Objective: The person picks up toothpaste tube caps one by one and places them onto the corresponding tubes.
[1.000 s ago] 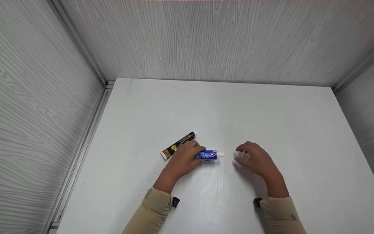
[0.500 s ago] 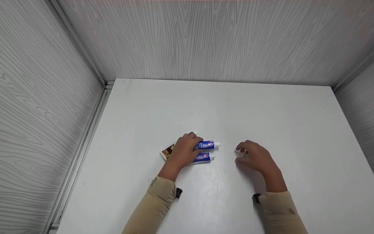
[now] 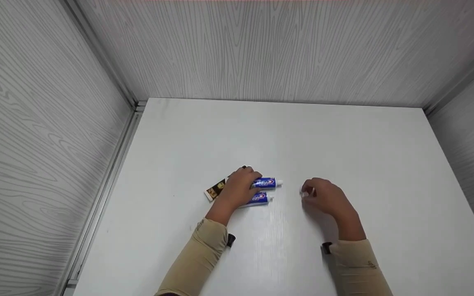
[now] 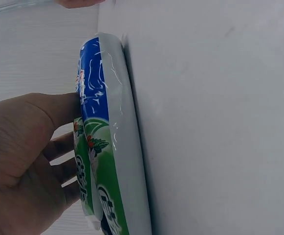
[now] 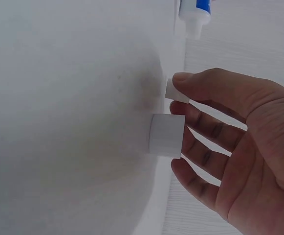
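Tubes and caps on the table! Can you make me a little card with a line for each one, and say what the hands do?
Far blue tube: held in the left hand, white tip towards the right hand
Near blue tube: beside the far one, closer to the person
Black tube: slanted, partly hidden by the left hand
Small cap: white, pinched by the right thumb and a finger
Big cap: white, by the right fingertips; touching, can't tell
Table: white
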Available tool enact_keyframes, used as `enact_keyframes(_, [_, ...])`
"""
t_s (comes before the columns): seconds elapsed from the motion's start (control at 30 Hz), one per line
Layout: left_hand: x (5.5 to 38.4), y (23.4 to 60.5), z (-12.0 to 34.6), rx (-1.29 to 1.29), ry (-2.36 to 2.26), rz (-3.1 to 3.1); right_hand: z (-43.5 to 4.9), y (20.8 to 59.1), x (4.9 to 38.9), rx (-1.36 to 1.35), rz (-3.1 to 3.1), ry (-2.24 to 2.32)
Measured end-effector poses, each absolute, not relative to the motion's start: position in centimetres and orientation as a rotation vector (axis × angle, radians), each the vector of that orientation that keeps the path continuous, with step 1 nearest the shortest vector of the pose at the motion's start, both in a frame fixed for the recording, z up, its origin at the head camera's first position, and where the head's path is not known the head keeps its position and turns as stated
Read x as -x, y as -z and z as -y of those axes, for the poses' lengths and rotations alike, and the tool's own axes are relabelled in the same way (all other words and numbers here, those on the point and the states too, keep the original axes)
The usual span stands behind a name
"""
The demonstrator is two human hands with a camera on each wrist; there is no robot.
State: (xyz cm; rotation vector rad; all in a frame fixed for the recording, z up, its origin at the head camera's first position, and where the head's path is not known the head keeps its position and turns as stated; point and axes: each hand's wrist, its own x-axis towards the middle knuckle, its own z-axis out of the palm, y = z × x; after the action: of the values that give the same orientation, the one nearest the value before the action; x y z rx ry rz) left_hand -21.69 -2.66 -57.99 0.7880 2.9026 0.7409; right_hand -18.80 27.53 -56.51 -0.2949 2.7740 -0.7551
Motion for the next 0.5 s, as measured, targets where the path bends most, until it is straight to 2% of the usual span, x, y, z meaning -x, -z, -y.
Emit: enact_keyframes(0.5, [21.63,57.72,2.21,-0.83,-0.817,-2.814,-27.84,55.68,19.08,0.356,-2.774,0.783])
